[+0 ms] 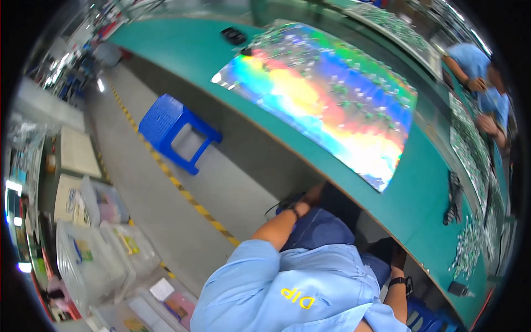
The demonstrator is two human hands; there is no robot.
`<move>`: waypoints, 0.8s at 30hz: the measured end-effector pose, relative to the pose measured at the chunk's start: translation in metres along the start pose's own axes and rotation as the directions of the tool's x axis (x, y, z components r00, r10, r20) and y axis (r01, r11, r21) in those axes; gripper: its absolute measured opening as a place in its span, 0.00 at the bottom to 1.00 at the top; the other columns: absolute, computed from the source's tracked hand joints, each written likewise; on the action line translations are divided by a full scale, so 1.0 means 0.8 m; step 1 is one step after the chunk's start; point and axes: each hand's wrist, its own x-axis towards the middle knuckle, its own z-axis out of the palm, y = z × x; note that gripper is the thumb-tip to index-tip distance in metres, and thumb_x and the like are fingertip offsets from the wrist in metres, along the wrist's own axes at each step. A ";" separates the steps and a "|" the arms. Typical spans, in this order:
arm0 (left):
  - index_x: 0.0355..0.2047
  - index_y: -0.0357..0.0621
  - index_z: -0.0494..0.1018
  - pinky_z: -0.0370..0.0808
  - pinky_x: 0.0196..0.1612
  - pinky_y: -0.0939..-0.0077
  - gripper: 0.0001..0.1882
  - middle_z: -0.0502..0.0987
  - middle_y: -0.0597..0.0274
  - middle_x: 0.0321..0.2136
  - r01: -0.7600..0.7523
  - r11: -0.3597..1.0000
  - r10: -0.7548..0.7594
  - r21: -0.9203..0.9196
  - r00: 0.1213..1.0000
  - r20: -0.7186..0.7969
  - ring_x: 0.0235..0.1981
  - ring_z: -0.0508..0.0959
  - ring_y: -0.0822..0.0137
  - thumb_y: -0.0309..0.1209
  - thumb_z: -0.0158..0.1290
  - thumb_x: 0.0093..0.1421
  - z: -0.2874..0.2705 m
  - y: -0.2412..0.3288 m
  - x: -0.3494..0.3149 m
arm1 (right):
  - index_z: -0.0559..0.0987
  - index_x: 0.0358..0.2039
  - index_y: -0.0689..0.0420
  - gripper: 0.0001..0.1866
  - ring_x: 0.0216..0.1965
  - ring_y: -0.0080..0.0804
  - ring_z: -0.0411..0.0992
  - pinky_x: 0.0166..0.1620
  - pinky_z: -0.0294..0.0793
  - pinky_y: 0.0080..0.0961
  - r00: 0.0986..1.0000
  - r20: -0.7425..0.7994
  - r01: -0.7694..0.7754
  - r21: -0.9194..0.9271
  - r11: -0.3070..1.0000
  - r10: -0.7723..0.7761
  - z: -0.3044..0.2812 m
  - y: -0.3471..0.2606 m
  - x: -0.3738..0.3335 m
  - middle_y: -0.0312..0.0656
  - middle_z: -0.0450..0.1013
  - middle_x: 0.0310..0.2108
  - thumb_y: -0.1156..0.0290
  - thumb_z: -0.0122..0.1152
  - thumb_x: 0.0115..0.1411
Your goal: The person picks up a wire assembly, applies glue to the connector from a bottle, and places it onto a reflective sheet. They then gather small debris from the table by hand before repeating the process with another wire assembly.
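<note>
My left hand (314, 195) is down beside my left knee, partly under the table's edge, with its fingers hidden; a dark band circles the wrist. My right hand (398, 259) is low by my right thigh, in shadow under the table edge, and a black watch (408, 286) sits on that wrist. What either hand holds, if anything, does not show. Above them on the green table (265, 119) lies a shiny rainbow-coloured sheet (332, 105). Several small green and silver parts (343, 91) are scattered over it.
A blue plastic stool (166, 124) stands on the floor at left, near yellow-black tape (171, 180). Clear bins (88, 260) line the lower left. A black object (233, 36) lies on the far table. Green parts (470, 249) pile at right. A co-worker's arm (459, 72) shows beyond.
</note>
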 end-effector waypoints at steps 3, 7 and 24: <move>0.57 0.41 0.61 0.64 0.54 0.70 0.22 0.71 0.55 0.49 0.903 0.391 -0.807 0.179 0.430 -0.406 0.51 0.70 0.60 0.33 0.38 0.64 0.083 -0.088 0.038 | 0.71 0.51 0.59 0.20 0.56 0.48 0.62 0.59 0.59 0.37 0.999 -0.037 -0.025 -0.448 0.894 0.009 0.007 0.095 0.007 0.52 0.68 0.50 0.61 0.46 0.64; 0.57 0.40 0.60 0.69 0.49 0.70 0.22 0.73 0.59 0.46 0.933 -0.342 -0.628 0.112 -0.139 -0.766 0.47 0.72 0.63 0.33 0.39 0.64 0.127 -0.092 0.126 | 0.66 0.57 0.53 0.26 0.60 0.44 0.57 0.60 0.57 0.39 0.988 -0.094 -0.150 -0.761 0.632 0.121 -0.013 0.124 -0.059 0.48 0.60 0.58 0.51 0.41 0.63; 0.45 0.41 0.72 0.72 0.45 0.68 0.18 0.73 0.58 0.45 0.743 0.438 -0.757 -0.506 0.609 0.239 0.46 0.73 0.61 0.41 0.45 0.63 -0.056 0.279 0.053 | 0.75 0.47 0.54 0.25 0.54 0.45 0.65 0.59 0.57 0.42 0.915 -0.401 -0.058 -0.213 0.975 -0.034 0.038 0.148 0.011 0.46 0.69 0.51 0.52 0.51 0.52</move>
